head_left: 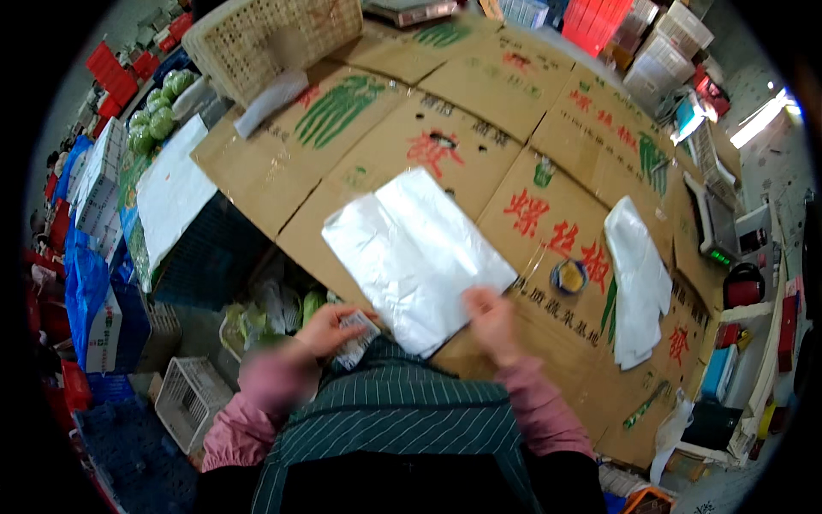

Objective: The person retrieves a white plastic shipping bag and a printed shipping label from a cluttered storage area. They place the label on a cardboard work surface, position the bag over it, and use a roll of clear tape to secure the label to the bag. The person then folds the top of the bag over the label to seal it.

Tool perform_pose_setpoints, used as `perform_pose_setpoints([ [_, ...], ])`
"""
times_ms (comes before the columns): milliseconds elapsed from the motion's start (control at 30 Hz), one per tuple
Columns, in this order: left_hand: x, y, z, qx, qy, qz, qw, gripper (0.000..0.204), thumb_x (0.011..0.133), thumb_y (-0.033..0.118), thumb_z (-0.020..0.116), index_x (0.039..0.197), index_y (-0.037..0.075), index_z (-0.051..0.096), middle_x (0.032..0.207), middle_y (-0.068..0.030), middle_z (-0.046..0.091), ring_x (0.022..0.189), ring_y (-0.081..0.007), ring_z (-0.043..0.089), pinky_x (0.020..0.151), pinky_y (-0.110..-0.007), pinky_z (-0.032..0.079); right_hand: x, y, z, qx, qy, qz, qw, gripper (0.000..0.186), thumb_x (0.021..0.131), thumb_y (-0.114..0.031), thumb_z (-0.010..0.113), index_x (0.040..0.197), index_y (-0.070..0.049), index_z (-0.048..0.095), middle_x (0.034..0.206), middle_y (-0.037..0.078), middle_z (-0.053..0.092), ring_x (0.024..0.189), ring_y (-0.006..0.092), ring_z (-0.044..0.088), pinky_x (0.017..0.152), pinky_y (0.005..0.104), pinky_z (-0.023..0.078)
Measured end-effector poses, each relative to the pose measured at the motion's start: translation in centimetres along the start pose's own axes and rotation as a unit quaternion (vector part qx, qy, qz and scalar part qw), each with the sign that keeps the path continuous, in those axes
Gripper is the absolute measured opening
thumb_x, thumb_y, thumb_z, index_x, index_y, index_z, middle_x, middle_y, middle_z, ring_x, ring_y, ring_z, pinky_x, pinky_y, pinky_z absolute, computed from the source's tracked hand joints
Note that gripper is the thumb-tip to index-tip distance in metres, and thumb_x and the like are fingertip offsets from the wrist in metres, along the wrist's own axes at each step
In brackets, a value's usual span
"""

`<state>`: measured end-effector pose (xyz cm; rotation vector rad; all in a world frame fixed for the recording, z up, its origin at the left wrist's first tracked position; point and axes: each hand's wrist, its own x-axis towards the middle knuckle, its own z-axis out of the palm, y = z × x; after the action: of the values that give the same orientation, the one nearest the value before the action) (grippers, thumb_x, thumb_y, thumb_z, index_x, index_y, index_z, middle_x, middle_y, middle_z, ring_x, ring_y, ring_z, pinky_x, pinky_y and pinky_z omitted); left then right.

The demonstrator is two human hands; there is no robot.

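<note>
A flat stack of white plastic bags lies on the cardboard-covered table in front of me. My right hand is closed at the near right edge of the bags, its fingertips on the plastic. At the table's near edge, my left hand is closed around a small whitish printed packet, just left of the bags. I cannot make out exactly what the packet is. Both forearms wear pink sleeves, and a dark green striped apron covers my front.
More white plastic bags lie to the right, beside a small round tub and a green-patterned knife-like tool. A scale stands at the right edge. A cream basket sits far left; crates and green vegetables are at left.
</note>
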<state>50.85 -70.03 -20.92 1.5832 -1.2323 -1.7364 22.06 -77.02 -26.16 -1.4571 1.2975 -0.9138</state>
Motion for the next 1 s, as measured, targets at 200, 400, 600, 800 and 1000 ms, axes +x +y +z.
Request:
perform_pose_setpoints([
  [200,2.7,-1.9,-0.4,0.057,0.026,0.007,0.998,0.02,0.084,0.017,0.065,0.094,0.0,0.066,0.076,-0.0021,0.063,0.067,-0.0066,0.055,0.06,-0.024,0.045,3.3,0.4,-6.6,0.018,0.216,-0.08,0.973,0.011,0.09,-0.01,0.059,0.094,0.0,0.063,0.08,-0.001,0.06,0.069,0.0052,0.052,0.061,0.0201,0.043],
  [400,8.0,2.2,3.0,0.215,0.113,-0.031,0.97,0.039,0.073,0.033,0.074,0.072,-0.004,0.064,0.054,-0.0042,0.055,0.051,-0.0088,0.048,0.046,-0.031,0.038,-0.2,-3.2,1.3,-0.105,-0.142,-0.141,0.974,0.02,0.079,-0.019,0.069,0.094,-0.006,0.064,0.084,0.008,0.062,0.072,0.0217,0.062,0.062,0.0321,0.049],
  [600,6.8,-1.2,1.1,0.18,0.064,-0.011,0.981,0.034,0.073,0.029,0.074,0.084,-0.003,0.067,0.064,-0.0046,0.062,0.057,-0.0095,0.055,0.049,-0.03,0.042,-1.2,-0.2,4.6,-0.233,-0.147,-0.273,0.922,0.018,0.075,-0.019,0.07,0.089,-0.01,0.065,0.076,0.006,0.057,0.072,0.0253,0.056,0.062,0.0359,0.045],
  [800,2.3,-1.1,-2.2,-0.018,0.004,-0.089,0.996,0.017,0.079,0.014,0.069,0.087,-0.001,0.069,0.07,0.0008,0.064,0.061,-0.0058,0.057,0.054,-0.022,0.044,-1.3,0.0,4.6,-0.195,-0.126,-0.24,0.943,0.008,0.078,-0.015,0.066,0.083,-0.009,0.066,0.075,0.008,0.059,0.073,0.0279,0.056,0.062,0.0355,0.046],
  [1000,2.1,-0.6,-1.3,-0.066,-0.032,-0.04,0.996,0.016,0.082,0.007,0.064,0.095,-0.001,0.068,0.076,-0.0001,0.066,0.065,-0.0071,0.058,0.06,-0.022,0.046,0.1,0.5,1.5,0.031,-0.079,0.012,0.996,0.014,0.087,-0.014,0.06,0.091,-0.001,0.065,0.077,0.002,0.063,0.07,0.0111,0.057,0.064,0.0255,0.045],
])
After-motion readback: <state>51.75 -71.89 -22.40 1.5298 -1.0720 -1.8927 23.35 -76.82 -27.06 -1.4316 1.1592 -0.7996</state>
